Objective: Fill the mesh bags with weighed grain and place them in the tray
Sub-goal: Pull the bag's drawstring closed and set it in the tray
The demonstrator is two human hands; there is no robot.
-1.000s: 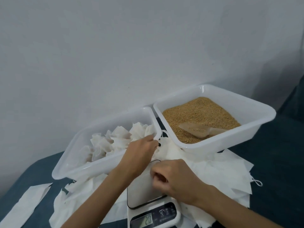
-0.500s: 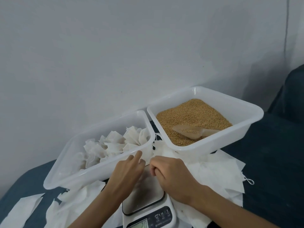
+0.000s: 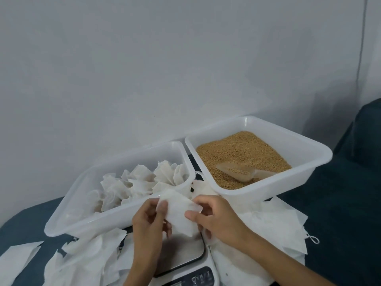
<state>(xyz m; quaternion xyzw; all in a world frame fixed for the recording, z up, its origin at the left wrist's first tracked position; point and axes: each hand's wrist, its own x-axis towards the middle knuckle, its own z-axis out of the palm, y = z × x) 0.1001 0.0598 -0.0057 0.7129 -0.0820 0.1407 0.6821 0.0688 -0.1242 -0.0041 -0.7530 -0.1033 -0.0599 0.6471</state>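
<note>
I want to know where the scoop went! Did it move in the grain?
No. The scoop lies in the same spot in the grain, its handle toward the near right wall of the grain tray, as before.

Two trays [image 3: 115, 221] [image 3: 309, 162], one scoop [image 3: 237, 172], one scale [image 3: 185, 256], two hands [image 3: 150, 221] [image 3: 218, 217].

The scale's [image 3: 186, 263] button markings are too blurred to read.

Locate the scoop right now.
Head view, right side: the scoop lies on the grain in the right-hand tray, near its front wall, untouched by either hand.
</note>
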